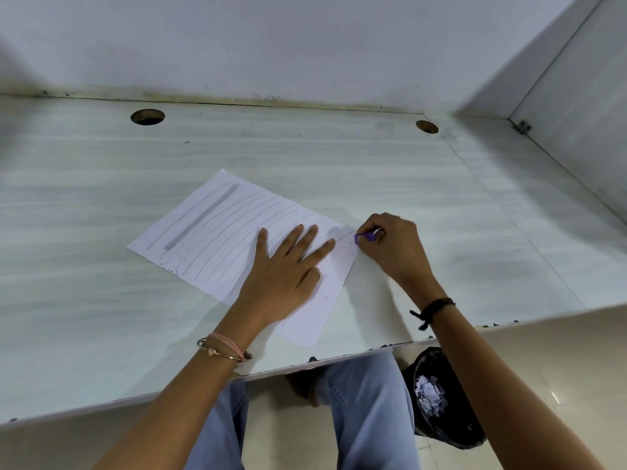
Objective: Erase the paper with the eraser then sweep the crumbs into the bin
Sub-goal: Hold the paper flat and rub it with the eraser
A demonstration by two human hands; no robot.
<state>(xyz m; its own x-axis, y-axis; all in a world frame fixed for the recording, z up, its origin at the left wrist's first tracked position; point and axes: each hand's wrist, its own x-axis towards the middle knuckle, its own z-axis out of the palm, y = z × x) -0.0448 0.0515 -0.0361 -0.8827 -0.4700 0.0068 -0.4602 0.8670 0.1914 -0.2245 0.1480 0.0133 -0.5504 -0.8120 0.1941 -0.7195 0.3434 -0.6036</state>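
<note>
Blue jeans fill the space below the tabletop's chipped near edge. Just right of the knees a black bin stands on the floor, partly tucked under that edge, with crumpled white scraps inside.

The lined paper lies skewed on the tabletop. Its nearest corner comes close to the near edge without overhanging it. Bare surface lies wide to the left and right of the sheet.

The left grip lies flat on the paper's near right part, palm down and fingers spread, forearm slanting in from the lower left with bracelets at the wrist. The right grip sits at the sheet's right edge, knuckles up and wrist bent, a black band round it. Its fingers are curled, pinching a small purple eraser against the paper's margin. A few dark specks dot the sheet near both grips.

Beyond the sheet the tabletop runs clear to two round holes, then a pale back wall. A side panel closes the right
</note>
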